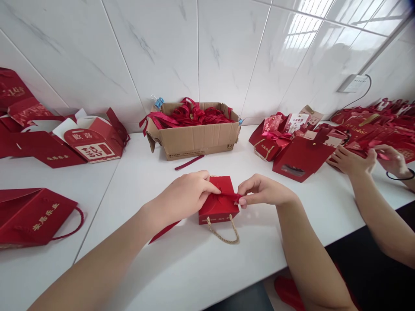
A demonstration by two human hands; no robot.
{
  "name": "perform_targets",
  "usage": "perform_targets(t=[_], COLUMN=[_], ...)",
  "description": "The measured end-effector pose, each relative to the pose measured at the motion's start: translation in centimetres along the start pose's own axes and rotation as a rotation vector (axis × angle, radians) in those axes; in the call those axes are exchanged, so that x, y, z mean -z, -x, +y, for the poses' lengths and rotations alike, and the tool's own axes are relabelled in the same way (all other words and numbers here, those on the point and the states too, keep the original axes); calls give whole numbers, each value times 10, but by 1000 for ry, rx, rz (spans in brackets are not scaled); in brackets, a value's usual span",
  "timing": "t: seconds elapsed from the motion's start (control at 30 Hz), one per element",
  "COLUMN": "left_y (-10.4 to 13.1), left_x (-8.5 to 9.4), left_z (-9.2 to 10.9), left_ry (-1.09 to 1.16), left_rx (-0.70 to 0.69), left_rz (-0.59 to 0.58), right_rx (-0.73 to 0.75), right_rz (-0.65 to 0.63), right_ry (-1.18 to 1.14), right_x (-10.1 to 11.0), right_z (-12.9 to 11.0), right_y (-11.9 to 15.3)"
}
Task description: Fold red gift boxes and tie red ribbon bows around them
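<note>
A small red gift box (215,209) sits on the white bench (136,268), nearer its front edge than the wall. Its closed top faces up, its long axis seems to run from the bench's front edge toward the rear edge, and its lettered end faces the front edge. From that end a twisted rope handle (223,237) lies out on the bench, pointing to the front edge.

A red ribbon (231,197) crosses the top sideways. The left hand (191,190) reaches over the box's left side, index fingertip pressed on the ribbon near the middle of the top; whether its other fingers grip anything cannot be told. The right hand (262,190) pinches the ribbon between thumb and forefinger at the box's right edge. A ribbon tail (164,232) slants out below the left wrist.

Toward the bench's rear edge, a cardboard carton (197,140) holds heaped red ribbons (197,114), with a loose ribbon strip (189,163) just in front. At the bench's right end, a co-worker's hands (355,162) handle red packaging.
</note>
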State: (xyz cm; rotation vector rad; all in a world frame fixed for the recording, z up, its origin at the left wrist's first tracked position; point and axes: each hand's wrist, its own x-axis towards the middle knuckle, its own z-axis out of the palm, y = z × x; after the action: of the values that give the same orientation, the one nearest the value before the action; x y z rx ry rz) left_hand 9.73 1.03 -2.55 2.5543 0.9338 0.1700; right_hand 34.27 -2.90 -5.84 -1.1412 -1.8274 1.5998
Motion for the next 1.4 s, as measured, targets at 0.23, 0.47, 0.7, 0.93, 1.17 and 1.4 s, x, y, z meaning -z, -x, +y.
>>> perform_targets(t=[0.23, 0.47, 0.7, 0.93, 1.17, 1.4], left_y=[-1, 0, 0, -1, -1, -1], left_x=[-1, 0, -1, -1, -2, -2], left_z=[-1, 0, -3, -4, -4, -6], left_ry=[59, 25, 56, 53, 36, 39], left_rx=[-13, 7, 1, 4, 3, -5], left_rz=[-8, -3, 0, -3, -15, -11], right_rx=[192, 56, 280, 88, -143, 40], right_rz=[-18, -271, -501, -106, -111, -92], right_ry=[-66, 78, -16, 64, 203, 77], right_x=[-1, -1, 14, 17, -1, -1], right_z=[0, -4, 21, 16, 2, 1], right_y=[2, 8, 11, 8, -4, 1])
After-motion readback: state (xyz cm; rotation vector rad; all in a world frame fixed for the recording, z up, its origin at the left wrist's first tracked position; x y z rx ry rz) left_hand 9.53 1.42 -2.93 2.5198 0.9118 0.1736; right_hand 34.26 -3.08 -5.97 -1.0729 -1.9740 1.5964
